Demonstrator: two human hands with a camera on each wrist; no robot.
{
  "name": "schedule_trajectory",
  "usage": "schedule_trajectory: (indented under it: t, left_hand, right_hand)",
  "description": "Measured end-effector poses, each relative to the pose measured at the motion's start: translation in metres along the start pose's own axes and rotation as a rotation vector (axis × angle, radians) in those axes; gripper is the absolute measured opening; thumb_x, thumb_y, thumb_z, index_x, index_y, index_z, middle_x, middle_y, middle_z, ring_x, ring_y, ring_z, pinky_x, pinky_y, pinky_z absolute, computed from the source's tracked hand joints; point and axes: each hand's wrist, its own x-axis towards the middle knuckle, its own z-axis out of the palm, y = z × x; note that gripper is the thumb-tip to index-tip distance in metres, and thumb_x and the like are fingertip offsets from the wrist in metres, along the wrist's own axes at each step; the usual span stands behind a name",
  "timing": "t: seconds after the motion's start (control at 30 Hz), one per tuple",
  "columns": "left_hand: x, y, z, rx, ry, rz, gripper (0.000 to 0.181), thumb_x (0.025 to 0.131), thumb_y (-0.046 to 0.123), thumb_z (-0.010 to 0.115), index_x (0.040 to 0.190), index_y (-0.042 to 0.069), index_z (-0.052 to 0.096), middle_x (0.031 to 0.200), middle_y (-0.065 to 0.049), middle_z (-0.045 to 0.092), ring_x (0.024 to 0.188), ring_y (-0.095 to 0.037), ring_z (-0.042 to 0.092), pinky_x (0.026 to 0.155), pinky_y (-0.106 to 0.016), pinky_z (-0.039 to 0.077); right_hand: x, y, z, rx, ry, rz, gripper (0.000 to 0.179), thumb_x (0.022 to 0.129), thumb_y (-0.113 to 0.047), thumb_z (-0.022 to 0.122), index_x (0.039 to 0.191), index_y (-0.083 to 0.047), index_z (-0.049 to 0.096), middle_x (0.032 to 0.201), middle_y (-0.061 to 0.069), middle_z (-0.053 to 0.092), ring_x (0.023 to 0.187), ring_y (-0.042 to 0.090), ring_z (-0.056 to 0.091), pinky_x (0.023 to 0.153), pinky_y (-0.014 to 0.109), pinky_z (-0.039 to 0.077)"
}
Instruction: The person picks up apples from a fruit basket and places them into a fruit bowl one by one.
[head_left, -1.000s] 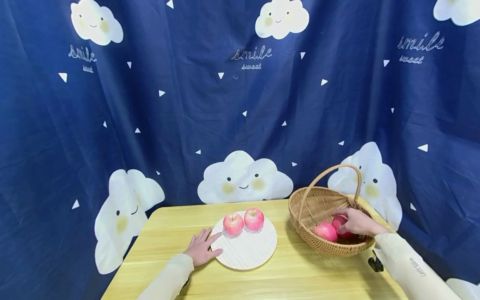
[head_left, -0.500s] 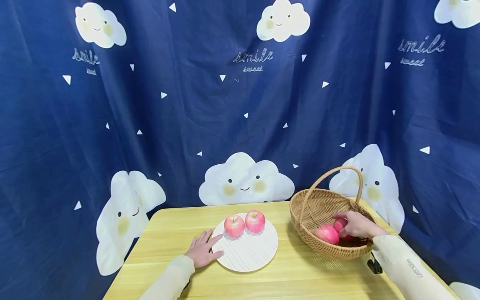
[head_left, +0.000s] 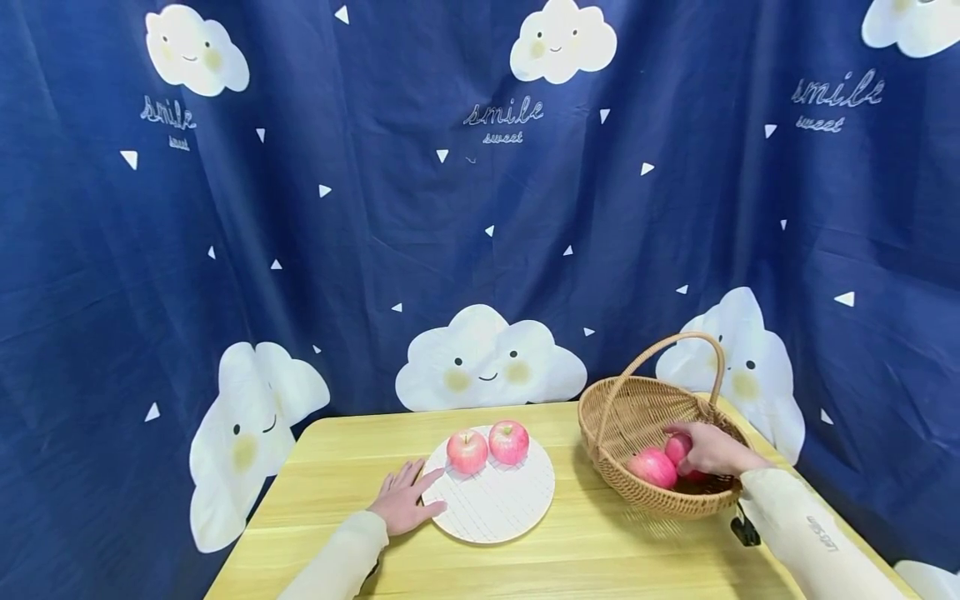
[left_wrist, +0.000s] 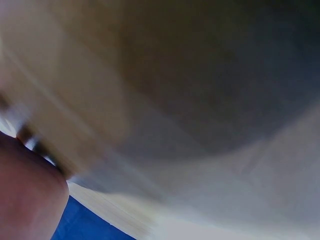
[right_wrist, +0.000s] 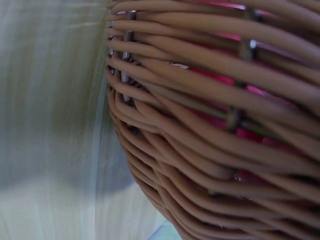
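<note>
My left hand (head_left: 402,502) lies with spread, straight fingers at the left rim of a round white plate (head_left: 491,508), thumb and forefinger over its edge. Two red apples, one on the left (head_left: 467,451) and one on the right (head_left: 508,442), sit on the plate's far part. Inside a wicker basket (head_left: 637,400) at the right, my right hand (head_left: 712,450) grips a red apple (head_left: 678,448) from above. Beside it rests another apple (head_left: 652,468), and more red shows beneath the hand. The right wrist view shows the basket's woven wall (right_wrist: 200,100) with red behind the gaps.
The basket's tall arched handle (head_left: 675,335) rises over its middle, left of my right wrist. A light wooden table (head_left: 585,558) carries everything. Behind it hangs a dark blue curtain (head_left: 420,233) with white clouds. A small black device (head_left: 745,530) hangs under my right wrist.
My right fingers have closed around an apple in the basket, which now shows apart from the red beneath it. The left hand and plate keep their places; the view has shifted slightly.
</note>
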Motion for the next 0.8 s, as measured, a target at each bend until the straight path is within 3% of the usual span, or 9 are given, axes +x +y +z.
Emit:
schedule_trajectory:
  t: [0.4,0.6,0.8]
  left_hand:
    - [0.0032,-0.0042,0.0048,0.008,0.008,0.002,0.074,0.08,0.075,0.037,0.142,0.036,0.033,0.152,-0.012,0.02,0.14,-0.037,0.011,0.106,-0.063,0.007]
    - [0.0013,-0.0022,0.0008,-0.005,0.0,0.011,0.073,0.082,0.071,0.042,0.143,0.032,0.034,0.151,-0.016,0.021,0.139,-0.04,0.012,0.105,-0.064,0.007]
    - [0.0032,-0.006,0.005,0.012,-0.005,0.002,0.074,0.081,0.074,0.039,0.143,0.035,0.032,0.152,-0.013,0.02,0.139,-0.038,0.011,0.106,-0.062,0.007]
  right_hand:
    - [-0.0037,0.0036,0.0021,-0.004,0.049,-0.053,0.08,0.049,-0.008,0.077,0.125,-0.002,0.054,0.098,0.012,0.064,0.084,0.023,0.054,0.069,0.033,0.045]
    - [-0.0042,0.0041,0.002,-0.058,0.13,-0.053,0.07,0.054,-0.017,0.08,0.119,-0.002,0.058,0.1,0.017,0.059,0.087,0.025,0.054,0.071,0.036,0.045]
    - [-0.0046,0.004,-0.0004,-0.047,0.119,-0.022,0.069,0.06,-0.018,0.078,0.124,-0.001,0.054,0.093,0.01,0.062,0.082,0.021,0.054,0.07,0.035,0.044]
